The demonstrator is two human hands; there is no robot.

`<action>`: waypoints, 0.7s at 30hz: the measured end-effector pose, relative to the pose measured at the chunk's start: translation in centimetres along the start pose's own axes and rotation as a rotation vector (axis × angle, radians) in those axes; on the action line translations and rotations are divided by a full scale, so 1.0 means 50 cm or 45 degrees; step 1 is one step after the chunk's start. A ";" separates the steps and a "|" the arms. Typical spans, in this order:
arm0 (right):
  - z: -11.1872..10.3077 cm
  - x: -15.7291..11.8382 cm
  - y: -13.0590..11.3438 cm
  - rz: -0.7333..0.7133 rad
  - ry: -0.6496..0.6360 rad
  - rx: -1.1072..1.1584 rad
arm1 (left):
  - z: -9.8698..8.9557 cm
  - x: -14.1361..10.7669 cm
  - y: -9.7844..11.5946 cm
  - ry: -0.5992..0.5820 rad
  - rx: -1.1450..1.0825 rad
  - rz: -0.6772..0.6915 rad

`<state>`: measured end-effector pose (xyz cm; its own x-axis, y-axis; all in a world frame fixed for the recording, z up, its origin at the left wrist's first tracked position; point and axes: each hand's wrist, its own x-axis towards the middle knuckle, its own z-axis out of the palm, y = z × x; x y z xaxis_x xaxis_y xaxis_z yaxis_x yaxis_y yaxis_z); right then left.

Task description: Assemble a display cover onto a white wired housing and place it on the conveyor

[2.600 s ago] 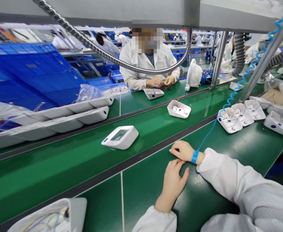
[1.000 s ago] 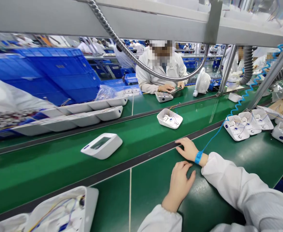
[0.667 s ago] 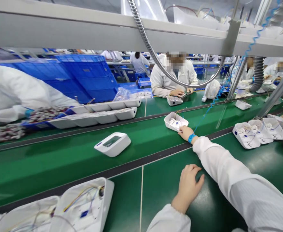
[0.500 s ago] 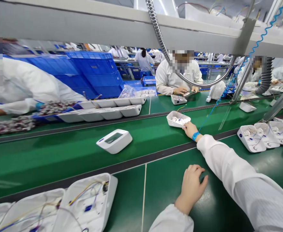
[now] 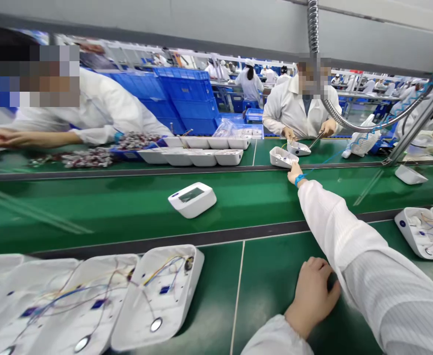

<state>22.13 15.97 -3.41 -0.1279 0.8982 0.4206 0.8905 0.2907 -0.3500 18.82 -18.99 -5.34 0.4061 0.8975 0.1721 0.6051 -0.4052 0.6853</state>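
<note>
My right hand [image 5: 295, 173], with a blue wrist strap [image 5: 299, 179], reaches across the green belt [image 5: 135, 212] and grips the near edge of a white open housing [image 5: 281, 156] at the far table's edge. Just behind that housing is another white housing [image 5: 299, 148] by a person's hands. My left hand [image 5: 314, 296] rests on the near green table, fingers loosely curved and thumb apart, holding nothing. On the belt to the left sits a closed white device [image 5: 192, 199] with a grey screen.
Wired white housings [image 5: 157, 296] line the near left; others [image 5: 423, 231] stand right. Opposite are two people in white coats, rows of white housings [image 5: 201, 157], blue crates [image 5: 188, 101] and a white fan-like object [image 5: 362, 140]. A metal hose [image 5: 334, 116] hangs overhead.
My right hand has carried the housing farther away, from the belt to the far table's edge. The view has shifted right-to-left objects rightward. The person opposite has moved their hands apart.
</note>
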 end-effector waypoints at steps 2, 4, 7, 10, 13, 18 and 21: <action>-0.001 -0.032 -0.004 -0.031 -0.026 0.101 | -0.001 0.000 0.001 -0.011 -0.024 -0.021; -0.012 -0.090 0.003 -0.066 -0.058 0.208 | -0.002 0.000 0.000 -0.017 -0.057 -0.028; -0.049 -0.214 0.028 -0.125 -0.109 0.347 | -0.002 -0.001 -0.002 -0.019 -0.073 -0.021; -0.094 -0.332 0.049 -0.170 -0.132 0.451 | -0.006 -0.001 -0.002 -0.023 -0.063 -0.015; -0.125 -0.399 0.053 -0.244 -0.176 0.532 | -0.012 0.000 -0.001 -0.033 -0.056 -0.014; -0.130 -0.410 0.047 -0.293 -0.176 0.591 | -0.021 0.001 -0.001 -0.072 -0.036 0.018; -0.124 -0.404 0.047 -0.298 -0.174 0.600 | -0.024 0.000 -0.001 -0.086 -0.019 0.025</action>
<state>29.54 -3.53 -7.53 -0.3826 0.8174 0.4306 0.5432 0.5760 -0.6108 17.98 -18.77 -4.51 0.4634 0.8754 0.1378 0.5864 -0.4195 0.6930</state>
